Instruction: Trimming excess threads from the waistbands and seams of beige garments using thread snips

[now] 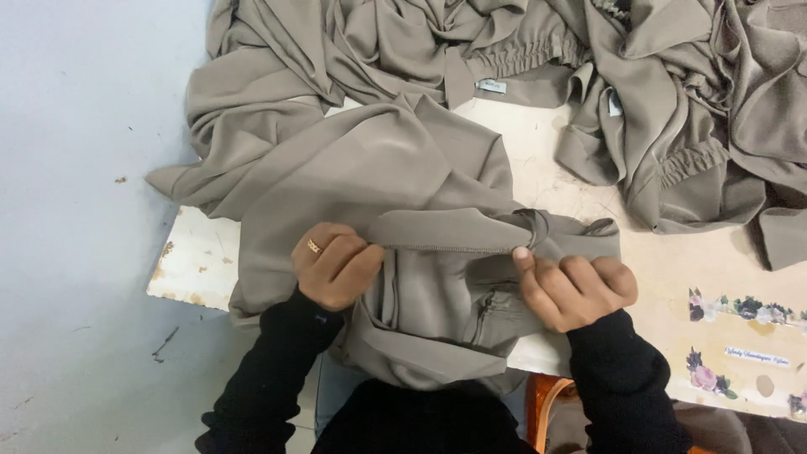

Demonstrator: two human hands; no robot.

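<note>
- Nearest: person in black sleeves [269, 378], seen from above, both arms reaching forward over the table edge.
- Orange-brown chair back [542, 399] shows just under the right forearm, partly hidden.
- Left hand [334, 265] is closed in a fist on the taupe garment [378, 176], gripping the left end of a stitched hem. Gold ring [314, 246] on one finger.
- Right hand [574, 290] is also clamped on the same hem, thumb up on the fabric, fingers curled under it.
- Hands are well apart, with the stitched hem edge [445, 246] stretched straight and level between them.
- Below the hem the garment sags toward the person's lap; a zipper seam [486, 311] shows there, just left of the right hand.
- The rest of the garment lies spread on the white table [197, 261], draping over its left corner.
- Table edge is chipped and worn at the left; bare top visible between the cloth piles.
- Floral sticker strip [744, 308] on the table at right, well clear of the hands.
- Farther back: a heap of matching taupe garments [672, 109], crumpled, with gathered elastic bands showing.
- Small white label [492, 86] on one of the far pieces.
- Pale grey-blue floor [76, 168] to the left of the table.
</note>
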